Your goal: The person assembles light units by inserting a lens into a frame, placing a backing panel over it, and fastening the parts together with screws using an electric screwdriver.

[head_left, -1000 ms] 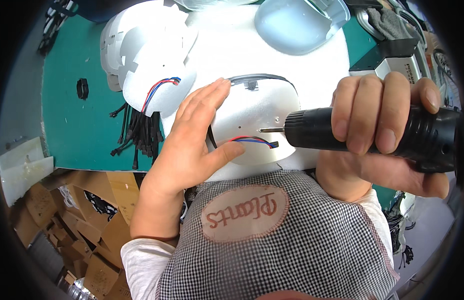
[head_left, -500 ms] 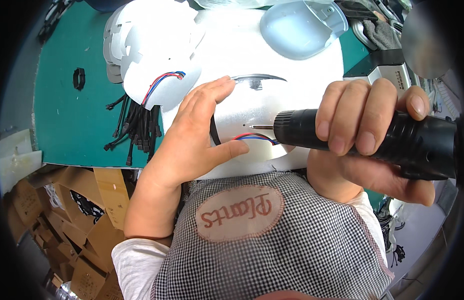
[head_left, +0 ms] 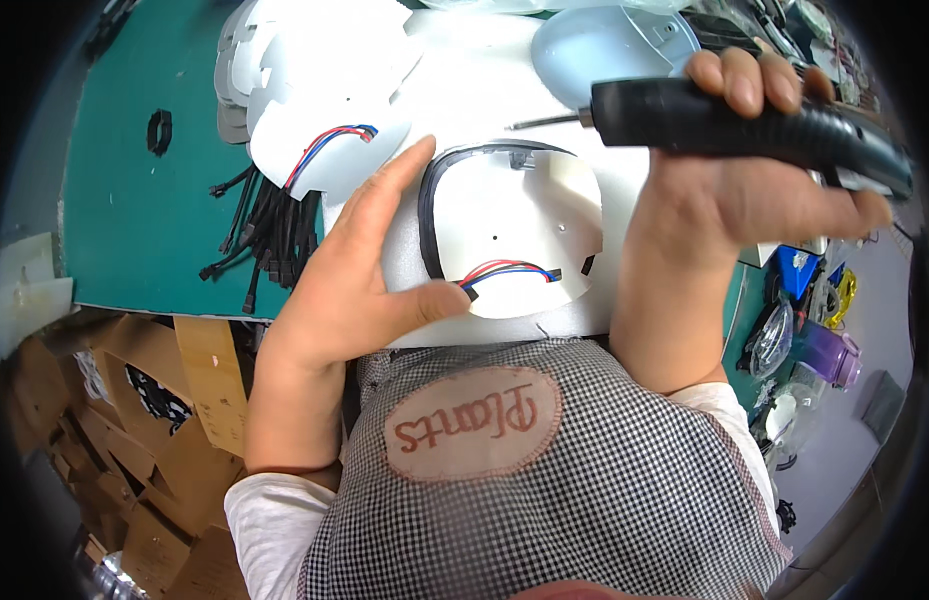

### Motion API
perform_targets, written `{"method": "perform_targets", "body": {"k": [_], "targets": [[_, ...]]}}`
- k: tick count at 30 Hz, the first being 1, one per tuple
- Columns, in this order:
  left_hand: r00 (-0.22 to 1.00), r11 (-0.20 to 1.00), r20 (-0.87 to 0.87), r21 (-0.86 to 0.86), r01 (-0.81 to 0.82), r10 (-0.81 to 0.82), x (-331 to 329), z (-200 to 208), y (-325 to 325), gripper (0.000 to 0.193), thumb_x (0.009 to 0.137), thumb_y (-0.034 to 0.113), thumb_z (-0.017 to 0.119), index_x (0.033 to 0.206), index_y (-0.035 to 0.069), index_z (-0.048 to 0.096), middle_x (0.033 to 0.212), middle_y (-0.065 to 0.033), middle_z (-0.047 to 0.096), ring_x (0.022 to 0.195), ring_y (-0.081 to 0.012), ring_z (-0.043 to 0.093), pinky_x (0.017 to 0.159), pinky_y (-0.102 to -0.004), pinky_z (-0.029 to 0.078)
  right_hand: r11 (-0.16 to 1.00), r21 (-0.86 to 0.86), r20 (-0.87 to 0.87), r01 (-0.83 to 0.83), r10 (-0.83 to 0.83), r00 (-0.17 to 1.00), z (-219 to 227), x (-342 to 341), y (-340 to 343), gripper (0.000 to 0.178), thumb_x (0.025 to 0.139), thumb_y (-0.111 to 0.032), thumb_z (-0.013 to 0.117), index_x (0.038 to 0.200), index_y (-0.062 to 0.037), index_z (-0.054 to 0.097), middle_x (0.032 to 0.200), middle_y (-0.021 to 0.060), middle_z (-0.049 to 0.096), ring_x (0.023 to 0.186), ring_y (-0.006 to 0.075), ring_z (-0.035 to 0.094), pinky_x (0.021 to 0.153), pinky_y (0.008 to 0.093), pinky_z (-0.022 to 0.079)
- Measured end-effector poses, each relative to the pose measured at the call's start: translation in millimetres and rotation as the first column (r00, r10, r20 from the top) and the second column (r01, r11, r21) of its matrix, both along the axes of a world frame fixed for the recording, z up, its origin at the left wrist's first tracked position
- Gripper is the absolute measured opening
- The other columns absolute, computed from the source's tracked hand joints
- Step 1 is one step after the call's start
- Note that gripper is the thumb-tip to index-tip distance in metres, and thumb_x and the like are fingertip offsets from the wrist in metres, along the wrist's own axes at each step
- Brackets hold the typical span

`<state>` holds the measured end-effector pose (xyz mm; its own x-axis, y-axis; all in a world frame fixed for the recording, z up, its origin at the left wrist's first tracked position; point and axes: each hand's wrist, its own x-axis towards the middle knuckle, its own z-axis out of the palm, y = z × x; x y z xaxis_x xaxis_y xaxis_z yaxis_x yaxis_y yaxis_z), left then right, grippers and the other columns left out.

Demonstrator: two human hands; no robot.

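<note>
In my right hand (head_left: 754, 170) is a black electric screwdriver (head_left: 724, 122), raised to the right with its thin bit pointing left, clear of the work. My left hand (head_left: 379, 265), fingers apart, rests at the left edge of a round shell with a black rim (head_left: 427, 215). Inside the shell sits a pale plate (head_left: 519, 205) with small holes. Red, blue and black wires (head_left: 509, 268) with a connector cross its near part. The shell lies on a white foam sheet (head_left: 464, 45).
Stacked pale plates (head_left: 329, 70) with wires stand at the back left. Black cables (head_left: 274, 235) lie beside them, and a black ring (head_left: 159, 132) farther left. A light blue cover (head_left: 599, 50) sits at the back. Cardboard boxes (head_left: 209, 380) are below the table's left edge.
The right hand has lifted the screwdriver up and away from the plate, toward the far right. My left hand stays near the shell's left edge, its fingers slightly shifted.
</note>
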<state>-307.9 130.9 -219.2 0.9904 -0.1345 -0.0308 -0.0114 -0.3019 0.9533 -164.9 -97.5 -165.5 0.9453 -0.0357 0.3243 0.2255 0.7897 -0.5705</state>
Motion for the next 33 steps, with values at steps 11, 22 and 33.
{"method": "perform_targets", "body": {"k": [11, 22, 33], "targets": [[0.986, 0.989, 0.132, -0.121, -0.091, 0.106, -14, -20, -10, 0.036, 0.080, 0.018, 0.078, 0.112, 0.008, 0.067, 0.133, -0.0165, 0.058, 0.128, -0.0330, 0.050, 0.106, -0.0403, 0.040, 0.986, -0.101, -0.073, 0.134, -0.142, 0.987, -31, 28, 34, 0.069, 0.078, -0.080, 0.039, 0.084, -0.0124, 0.051, 0.069, 0.0029, 0.054, 0.057, 0.0193, 0.055, 0.059, 0.0356, 0.048], [0.843, 0.973, 0.524, 0.103, -0.204, 0.121, 2, -3, -38, 0.081, 0.055, 0.059, 0.083, 0.106, 0.003, 0.055, 0.116, -0.0174, 0.060, 0.111, -0.0352, 0.055, 0.097, -0.0446, 0.043, 0.978, -0.128, -0.153, 0.162, -0.181, 0.971, -33, 26, 38, 0.060, 0.078, -0.073, 0.046, 0.085, -0.0130, 0.052, 0.068, -0.0001, 0.050, 0.055, 0.0172, 0.050, 0.060, 0.0344, 0.046], [0.818, 0.950, 0.562, 0.170, -0.260, 0.123, 1, -1, -44, 0.082, 0.052, 0.064, 0.080, 0.102, 0.003, 0.054, 0.116, -0.0195, 0.062, 0.112, -0.0405, 0.056, 0.096, -0.0481, 0.043, 0.996, -0.074, -0.134, 0.053, -0.063, 0.989, -42, 31, 28, 0.063, 0.079, -0.078, 0.047, 0.082, -0.0162, 0.056, 0.070, -0.0019, 0.056, 0.056, 0.0154, 0.054, 0.061, 0.0332, 0.049]]}}
